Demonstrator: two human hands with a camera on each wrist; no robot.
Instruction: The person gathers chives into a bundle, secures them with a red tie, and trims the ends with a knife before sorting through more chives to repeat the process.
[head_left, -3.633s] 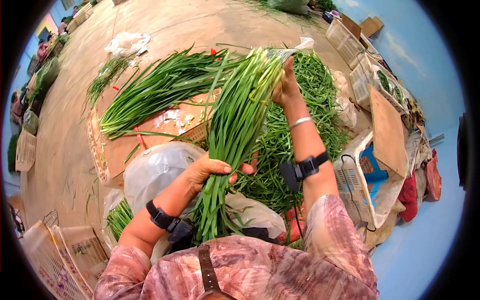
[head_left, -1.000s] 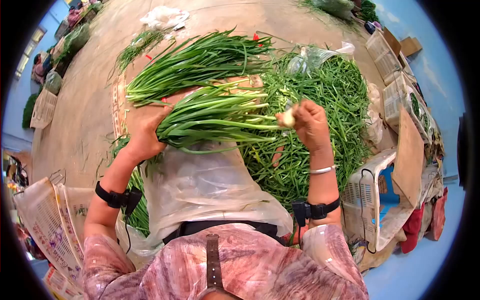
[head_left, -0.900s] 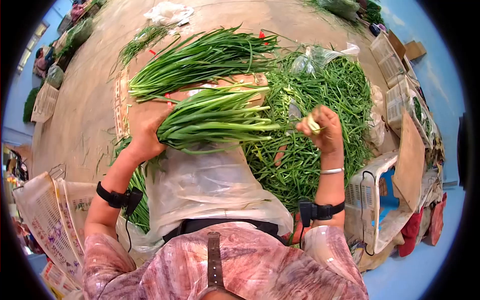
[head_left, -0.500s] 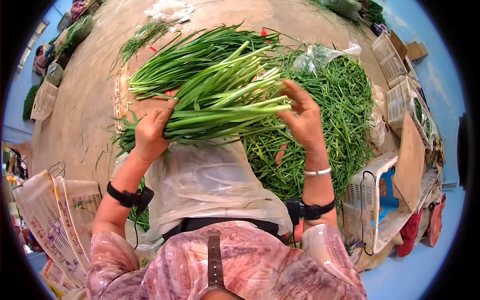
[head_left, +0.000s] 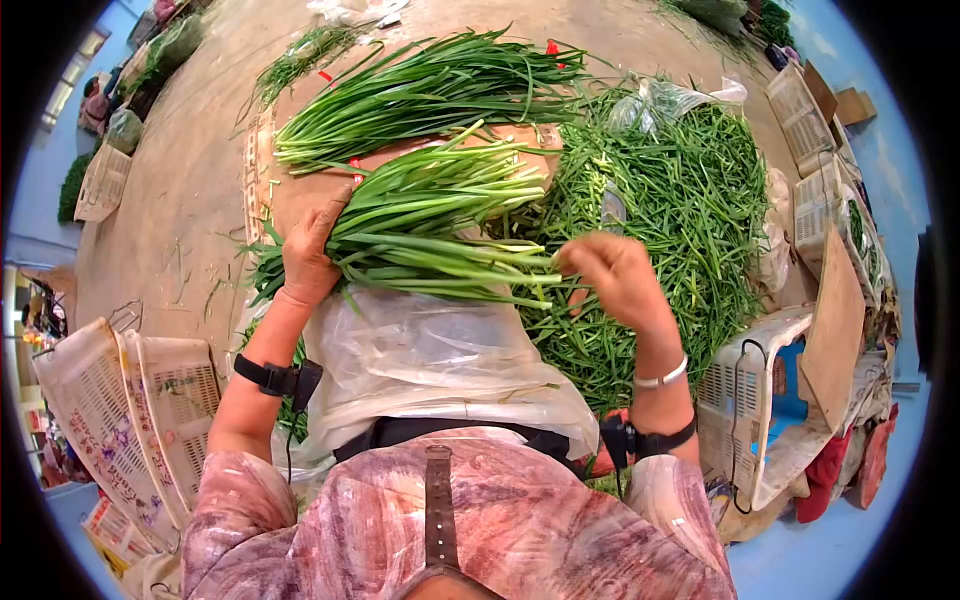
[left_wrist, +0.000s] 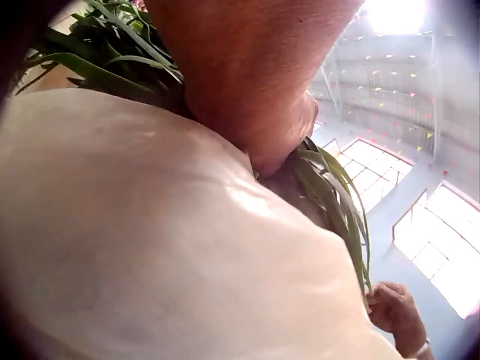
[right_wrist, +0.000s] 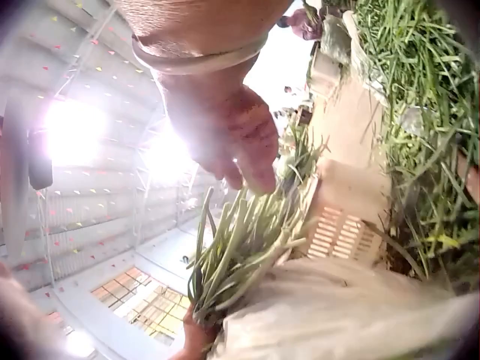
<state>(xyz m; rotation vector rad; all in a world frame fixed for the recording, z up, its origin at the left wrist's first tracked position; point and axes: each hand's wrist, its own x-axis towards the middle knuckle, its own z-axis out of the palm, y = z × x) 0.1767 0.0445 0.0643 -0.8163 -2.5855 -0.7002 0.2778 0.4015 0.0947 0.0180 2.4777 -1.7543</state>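
Observation:
In the head view, my left hand (head_left: 312, 255) grips a bunch of garlic chives (head_left: 420, 215) around its leafy part, pale stem ends pointing right. My right hand (head_left: 615, 275), slightly blurred, has curled fingers that pinch at the lowest stem ends. The right wrist view shows those fingertips right at the tops of the stems (right_wrist: 247, 232). Much of the left palm is hidden by the leaves. A second, darker bunch of chives (head_left: 430, 95) lies behind on a cardboard box (head_left: 290, 200). Clear plastic sheeting (head_left: 410, 340) covers the lap.
A heap of loose green leaves (head_left: 690, 220) fills the right side, with a grey blade (head_left: 613, 208) and a brown handle (head_left: 577, 298) on it. Plastic crates (head_left: 735, 420) line the right wall; more crates (head_left: 175, 390) stand at the left.
The right hand pulled pale scraps away from the stems, released them, and came back to the stem ends with fingers curling. The left hand keeps its grip as the bunch tilts and fans out.

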